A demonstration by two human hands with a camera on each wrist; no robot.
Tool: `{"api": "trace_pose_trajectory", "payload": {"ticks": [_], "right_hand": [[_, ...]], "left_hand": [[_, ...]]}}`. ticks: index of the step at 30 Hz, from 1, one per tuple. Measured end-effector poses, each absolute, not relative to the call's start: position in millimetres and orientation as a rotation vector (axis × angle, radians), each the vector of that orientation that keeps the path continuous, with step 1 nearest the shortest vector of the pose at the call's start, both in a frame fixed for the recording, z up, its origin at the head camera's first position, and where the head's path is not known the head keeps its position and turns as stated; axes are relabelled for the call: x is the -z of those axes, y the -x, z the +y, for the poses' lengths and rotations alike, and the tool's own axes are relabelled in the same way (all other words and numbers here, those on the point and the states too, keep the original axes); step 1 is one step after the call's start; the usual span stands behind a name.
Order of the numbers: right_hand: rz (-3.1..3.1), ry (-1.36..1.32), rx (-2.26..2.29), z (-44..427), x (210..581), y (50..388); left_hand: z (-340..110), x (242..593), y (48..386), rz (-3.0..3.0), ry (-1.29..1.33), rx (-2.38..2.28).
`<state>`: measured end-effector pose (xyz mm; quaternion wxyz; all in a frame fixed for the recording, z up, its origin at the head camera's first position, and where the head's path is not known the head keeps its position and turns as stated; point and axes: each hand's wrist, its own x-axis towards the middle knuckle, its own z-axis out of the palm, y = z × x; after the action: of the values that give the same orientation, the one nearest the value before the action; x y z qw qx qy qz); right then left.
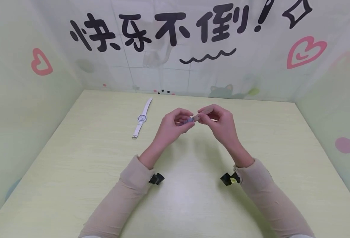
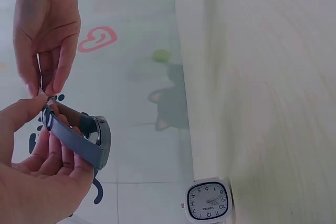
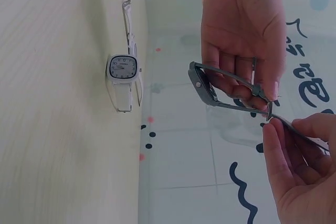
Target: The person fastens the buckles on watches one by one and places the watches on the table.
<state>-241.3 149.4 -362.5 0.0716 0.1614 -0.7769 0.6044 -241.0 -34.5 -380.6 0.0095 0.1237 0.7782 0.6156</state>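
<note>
Both hands hold one wristwatch (image 3: pixel 203 86) with a blue-grey strap, raised above the table. My left hand (image 1: pixel 170 127) pinches the strap near its buckle (image 2: pixel 48 118), its other fingers curled beneath. From the other side my right hand (image 1: pixel 224 125) pinches the strap's tail (image 1: pixel 206 111) between thumb and fingers. In the right wrist view the tail passes through the buckle, and the strap forms a closed loop. The watch case hangs on the left-hand side, its dial mostly turned away. A white wristwatch (image 1: pixel 142 118) lies unfastened on the table, left of both hands.
The pale wooden table (image 1: pixel 88 158) is walled at the back and both sides by printed panels (image 1: pixel 175 76) with black lettering and pink hearts. Small black cameras (image 1: pixel 156 178) are worn at both wrists.
</note>
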Motion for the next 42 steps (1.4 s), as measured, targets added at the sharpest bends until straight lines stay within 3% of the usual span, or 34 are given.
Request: {"api": "trace_pose_trajectory", "payload": {"ticks": [42], "right_hand": [[-2.333, -0.493, -1.8, 146.8, 362.9, 240.1]], "left_hand": [[-33.3, 383.4, 242.4, 2.28, -0.306, -2.062]]}}
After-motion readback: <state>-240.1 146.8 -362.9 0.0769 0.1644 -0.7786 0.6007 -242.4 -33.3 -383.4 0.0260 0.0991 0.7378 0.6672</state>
